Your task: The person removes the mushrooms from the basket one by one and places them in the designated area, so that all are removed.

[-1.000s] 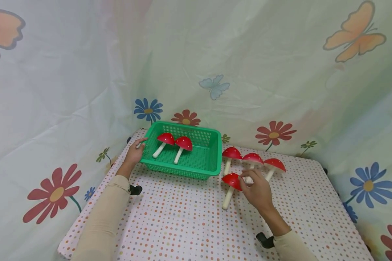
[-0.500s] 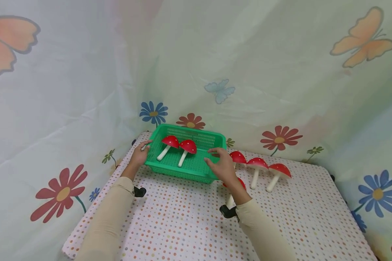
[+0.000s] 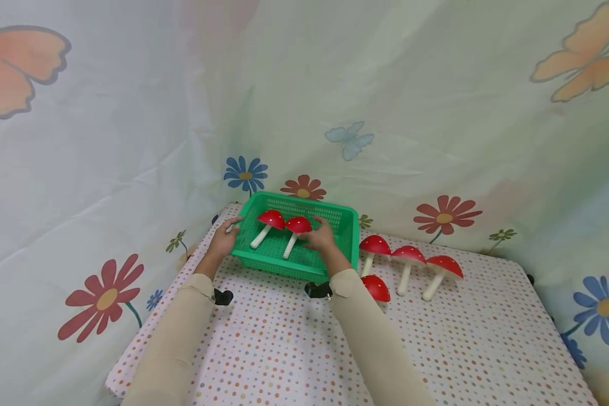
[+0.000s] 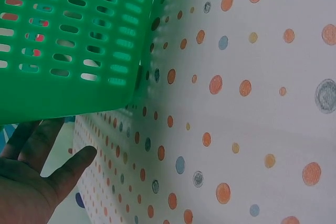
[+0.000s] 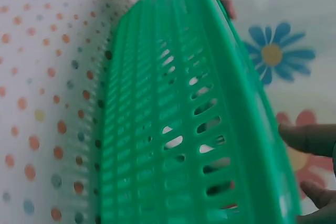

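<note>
A green plastic basket (image 3: 335,225) stands on the table, with two toy mushrooms, red-capped and white-stemmed, lying inside. My left hand (image 3: 223,241) is at the basket's left rim; in the left wrist view its fingers (image 4: 41,142) are extended by the rim and its thumb stands apart. My right hand (image 3: 322,237) is over the basket's inside, beside the right toy mushroom (image 3: 298,225). Its fingers are spread, and whether they touch that mushroom cannot be told. The left toy mushroom (image 3: 271,219) lies closer to my left hand.
Right of the basket lie several more toy mushrooms, among them one red cap (image 3: 377,288) partly covered by my right sleeve and another mushroom (image 3: 442,267) farthest right. A dotted cloth (image 3: 279,344) covers the table. A printed curtain (image 3: 385,84) hangs behind.
My right hand has moved left, from the near mushroom outside the basket, across the right rim to the mushrooms inside. My left hand stays by the left rim. The view has shifted slightly.
</note>
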`<action>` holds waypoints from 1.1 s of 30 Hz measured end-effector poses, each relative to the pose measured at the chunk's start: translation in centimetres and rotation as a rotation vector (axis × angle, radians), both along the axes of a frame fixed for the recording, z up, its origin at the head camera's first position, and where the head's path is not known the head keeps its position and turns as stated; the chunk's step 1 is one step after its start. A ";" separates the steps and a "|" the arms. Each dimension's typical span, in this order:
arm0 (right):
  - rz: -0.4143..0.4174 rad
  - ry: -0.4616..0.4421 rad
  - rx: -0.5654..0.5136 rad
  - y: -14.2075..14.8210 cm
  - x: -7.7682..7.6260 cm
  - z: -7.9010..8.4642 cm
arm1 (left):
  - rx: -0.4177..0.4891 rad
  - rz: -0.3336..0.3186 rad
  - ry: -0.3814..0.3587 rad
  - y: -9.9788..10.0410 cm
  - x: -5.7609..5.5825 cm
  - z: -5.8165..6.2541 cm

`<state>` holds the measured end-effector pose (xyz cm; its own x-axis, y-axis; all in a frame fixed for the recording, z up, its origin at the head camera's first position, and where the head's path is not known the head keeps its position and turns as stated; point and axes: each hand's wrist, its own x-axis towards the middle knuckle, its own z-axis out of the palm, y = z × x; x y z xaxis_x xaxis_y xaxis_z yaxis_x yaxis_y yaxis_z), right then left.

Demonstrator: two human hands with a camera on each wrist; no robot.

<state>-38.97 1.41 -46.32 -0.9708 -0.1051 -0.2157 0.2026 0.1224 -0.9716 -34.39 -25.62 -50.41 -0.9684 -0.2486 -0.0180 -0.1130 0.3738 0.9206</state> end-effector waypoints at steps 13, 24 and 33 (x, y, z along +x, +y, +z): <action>-0.059 0.103 0.296 -0.6 -2.8 -3.5 | -0.030 -0.003 0.002 0.5 -0.4 -0.1; -0.040 0.214 0.654 -1.3 -3.0 -3.8 | -0.024 -0.006 0.010 -0.1 -0.1 0.6; 0.046 0.206 0.801 -1.7 -2.6 -4.2 | -0.031 -0.011 0.004 -0.2 0.1 0.3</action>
